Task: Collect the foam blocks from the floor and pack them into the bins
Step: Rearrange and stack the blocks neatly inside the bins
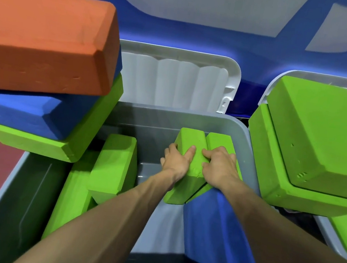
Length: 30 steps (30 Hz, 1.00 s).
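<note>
Head view, left hand (pixel 175 163) clamped on bevelled matte green block (pixel 188 140), right hand (pixel 220 167) curled round second block (pixel 219 139) touching it, in bin (pixel 159 117).

The single head view looks steeply down, close over the grey bin (pixel 242 126), facing the blue wall (pixel 264 44).

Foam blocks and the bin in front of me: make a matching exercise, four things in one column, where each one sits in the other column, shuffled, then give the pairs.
Things
1. orange block
2. blue block in the bin
3. bin lid
4. tall green block

Places
A. propped open behind the grey bin
B. standing on end at the left inside the bin
C. highest up, at the far left
D. low in the bin, partly under the right forearm

Pairs: 1-C, 2-D, 3-A, 4-B
</note>
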Motion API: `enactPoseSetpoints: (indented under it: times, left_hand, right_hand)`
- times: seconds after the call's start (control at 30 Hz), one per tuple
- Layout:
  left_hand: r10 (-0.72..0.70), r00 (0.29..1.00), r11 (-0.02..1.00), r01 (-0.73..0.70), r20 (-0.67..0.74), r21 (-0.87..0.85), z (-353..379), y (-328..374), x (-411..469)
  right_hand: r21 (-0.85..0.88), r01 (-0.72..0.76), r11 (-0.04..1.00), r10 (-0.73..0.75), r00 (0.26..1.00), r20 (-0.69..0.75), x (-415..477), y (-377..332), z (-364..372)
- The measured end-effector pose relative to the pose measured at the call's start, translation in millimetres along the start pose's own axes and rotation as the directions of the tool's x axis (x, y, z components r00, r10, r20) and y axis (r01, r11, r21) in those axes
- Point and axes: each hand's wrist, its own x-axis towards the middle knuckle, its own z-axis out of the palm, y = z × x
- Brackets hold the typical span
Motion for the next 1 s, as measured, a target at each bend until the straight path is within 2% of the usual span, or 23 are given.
enactPoseSetpoints:
  times: [0.17, 0.27, 0.37, 0.43, 0.5, 0.57, 0.6, 0.7, 0.77, 0.83, 0.9, 1.0]
  left_hand:
    - [-0.011, 0.998, 0.999, 0.014, 0.062, -0.045, -15, -4, -4]
    - [0.077, 0.995, 0.996, -0.079, 0.060, 0.038, -39, -7, -20]
    - [0.218, 0.976, 0.961, -0.213, -0.008, 0.174, -74, -15, -45]
    - [0.345, 0.938, 0.910, -0.329, -0.022, 0.254, -101, -24, -64]
    - [0.466, 0.883, 0.817, -0.408, -0.052, 0.407, -130, -37, -82]
    - [0.562, 0.821, 0.713, -0.421, -0.098, 0.561, -152, -51, -93]
    - [0.565, 0.819, 0.688, -0.401, -0.100, 0.605, -160, -56, -96]
    - [0.436, 0.898, 0.685, -0.290, -0.058, 0.669, -162, -64, -98]
    - [0.291, 0.952, 0.775, -0.177, -0.093, 0.606, -154, -62, -96]
    - [0.180, 0.971, 0.852, -0.076, -0.154, 0.519, -144, -63, -91]
    - [0.108, 0.975, 0.875, -0.001, -0.194, 0.484, -139, -64, -87]
    - [0.033, 0.984, 0.911, 0.041, -0.172, 0.410, -134, -60, -84]
  right_hand:
    - [0.049, 0.000, 0.999, -0.008, 0.988, 0.154, -3, -7, -12]
    - [-0.032, 0.024, 0.999, -0.017, 0.982, 0.187, -14, -15, -19]
    - [-0.149, 0.036, 0.988, -0.008, 0.984, 0.179, -27, -26, -24]
    - [-0.161, 0.047, 0.986, -0.021, 0.987, 0.161, -34, -37, -25]
    - [-0.156, 0.097, 0.983, -0.070, 0.983, 0.168, -42, -53, -26]
    - [-0.134, 0.159, 0.978, -0.132, 0.972, 0.192, -51, -69, -28]
    - [-0.124, 0.190, 0.974, -0.163, 0.967, 0.198, -56, -76, -31]
    - [-0.102, 0.252, 0.962, -0.231, 0.955, 0.184, -69, -89, -41]
    - [-0.088, 0.261, 0.961, -0.245, 0.956, 0.160, -80, -88, -47]
    - [-0.080, 0.256, 0.963, -0.243, 0.959, 0.149, -92, -82, -50]
    - [-0.081, 0.255, 0.964, -0.239, 0.956, 0.168, -102, -75, -50]
    - [-0.084, 0.255, 0.963, -0.237, 0.955, 0.179, -113, -70, -51]
